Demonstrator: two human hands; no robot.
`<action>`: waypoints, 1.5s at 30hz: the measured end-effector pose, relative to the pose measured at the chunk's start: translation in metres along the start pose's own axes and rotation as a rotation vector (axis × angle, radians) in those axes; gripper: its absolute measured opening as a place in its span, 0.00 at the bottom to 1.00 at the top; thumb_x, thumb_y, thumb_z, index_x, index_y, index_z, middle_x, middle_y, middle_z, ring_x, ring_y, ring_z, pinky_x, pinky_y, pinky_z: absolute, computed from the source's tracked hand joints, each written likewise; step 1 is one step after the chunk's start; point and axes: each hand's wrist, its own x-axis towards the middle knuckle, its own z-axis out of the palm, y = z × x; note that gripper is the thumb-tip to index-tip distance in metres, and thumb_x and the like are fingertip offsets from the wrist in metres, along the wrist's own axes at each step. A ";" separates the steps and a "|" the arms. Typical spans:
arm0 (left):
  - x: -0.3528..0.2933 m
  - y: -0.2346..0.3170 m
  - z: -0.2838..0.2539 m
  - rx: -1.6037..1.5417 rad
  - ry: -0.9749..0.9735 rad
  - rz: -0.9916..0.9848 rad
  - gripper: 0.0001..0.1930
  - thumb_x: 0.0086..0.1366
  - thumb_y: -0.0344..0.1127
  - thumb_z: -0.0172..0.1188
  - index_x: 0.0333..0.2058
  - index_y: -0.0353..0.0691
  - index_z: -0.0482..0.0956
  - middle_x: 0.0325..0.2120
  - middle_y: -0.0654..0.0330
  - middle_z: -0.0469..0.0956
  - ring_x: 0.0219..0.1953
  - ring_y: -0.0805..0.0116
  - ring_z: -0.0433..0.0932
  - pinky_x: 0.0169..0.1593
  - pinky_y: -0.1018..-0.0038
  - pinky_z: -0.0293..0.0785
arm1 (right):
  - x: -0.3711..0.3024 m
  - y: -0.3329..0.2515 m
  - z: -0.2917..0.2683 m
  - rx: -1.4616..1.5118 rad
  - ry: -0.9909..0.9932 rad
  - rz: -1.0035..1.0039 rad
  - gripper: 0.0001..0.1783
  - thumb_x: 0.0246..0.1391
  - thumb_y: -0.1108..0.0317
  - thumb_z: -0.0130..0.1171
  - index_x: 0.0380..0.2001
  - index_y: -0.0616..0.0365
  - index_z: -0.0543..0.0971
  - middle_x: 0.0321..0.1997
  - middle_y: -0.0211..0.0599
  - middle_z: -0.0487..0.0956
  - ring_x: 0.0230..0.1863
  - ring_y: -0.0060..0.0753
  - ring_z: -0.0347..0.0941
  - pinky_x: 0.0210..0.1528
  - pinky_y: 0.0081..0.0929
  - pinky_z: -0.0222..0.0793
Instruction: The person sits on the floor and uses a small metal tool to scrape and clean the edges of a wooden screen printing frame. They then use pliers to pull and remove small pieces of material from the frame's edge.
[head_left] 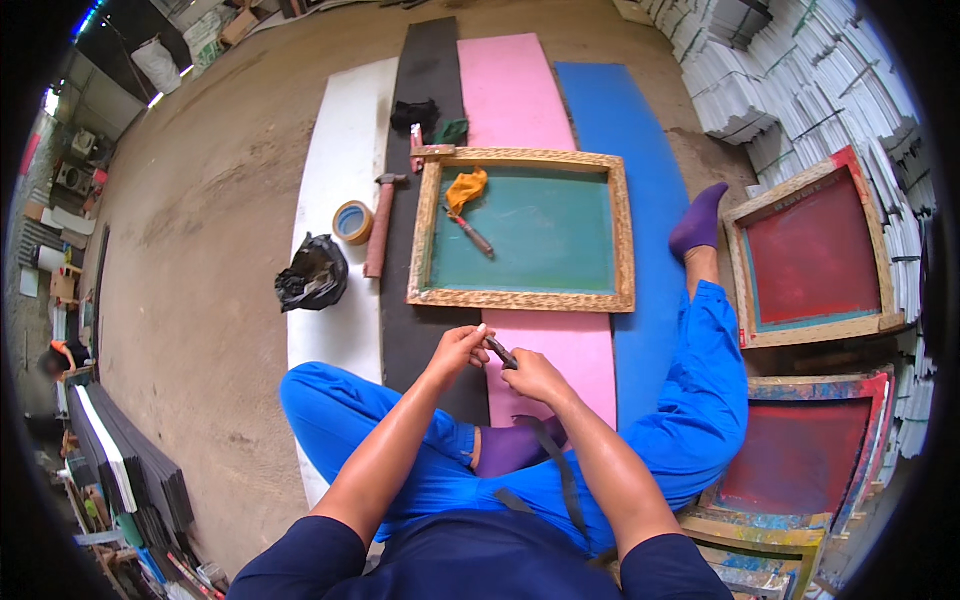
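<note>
Just this side of a wooden frame (520, 301) with a green mesh screen (560, 240), both my hands hold a short dark rod-shaped tool (501, 352). My right hand (535, 376) is closed round its lower end. Fingers of my left hand (460, 352) pinch near its upper end; the exact kind of tool is too small to tell. On the mesh lie a crumpled orange-yellow cloth (466, 188) and a small tool with a brown handle (474, 237). A hammer (380, 225) with a wrapped handle rests left of the frame.
A brown tape roll (352, 222) and a black plastic bag (312, 275) sit on the white foam strip (335, 130). Dark cloths (415, 115) lie beyond the frame. Red-meshed frames (815, 250) lean at right before stacked white sheets (800, 80). My legs flank the work area.
</note>
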 end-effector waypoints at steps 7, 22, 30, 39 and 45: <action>-0.015 -0.007 -0.059 -0.188 0.109 -0.171 0.11 0.72 0.42 0.64 0.40 0.41 0.82 0.27 0.65 0.79 0.25 0.77 0.79 0.29 0.79 0.75 | 0.031 -0.031 0.039 0.141 -0.237 0.017 0.09 0.56 0.66 0.61 0.36 0.59 0.80 0.24 0.38 0.82 0.21 0.30 0.80 0.20 0.31 0.73; -0.018 -0.011 -0.060 0.867 0.798 0.152 0.14 0.60 0.48 0.73 0.35 0.44 0.91 0.31 0.54 0.88 0.35 0.54 0.88 0.41 0.60 0.82 | 0.021 0.001 0.006 0.567 -0.189 0.165 0.11 0.67 0.64 0.58 0.38 0.61 0.76 0.30 0.35 0.79 0.28 0.28 0.79 0.31 0.31 0.76; -0.003 0.002 0.002 1.204 0.653 0.700 0.10 0.58 0.42 0.72 0.37 0.48 0.87 0.43 0.62 0.81 0.50 0.56 0.77 0.53 0.61 0.73 | -0.013 0.064 -0.084 0.306 0.293 0.312 0.14 0.60 0.62 0.60 0.36 0.66 0.78 0.25 0.48 0.81 0.27 0.44 0.82 0.30 0.46 0.75; 0.021 -0.007 0.041 1.301 0.507 0.878 0.16 0.56 0.40 0.73 0.43 0.47 0.86 0.62 0.52 0.73 0.68 0.46 0.66 0.70 0.51 0.60 | -0.035 0.120 -0.122 0.209 0.472 0.521 0.21 0.60 0.60 0.60 0.45 0.71 0.81 0.43 0.67 0.84 0.46 0.66 0.83 0.49 0.53 0.77; 0.020 -0.008 0.037 1.313 0.502 0.871 0.15 0.55 0.40 0.73 0.42 0.46 0.86 0.62 0.53 0.73 0.68 0.46 0.65 0.70 0.51 0.60 | -0.040 0.110 -0.124 0.209 0.428 0.561 0.24 0.60 0.57 0.60 0.48 0.71 0.81 0.49 0.67 0.82 0.53 0.67 0.80 0.56 0.54 0.75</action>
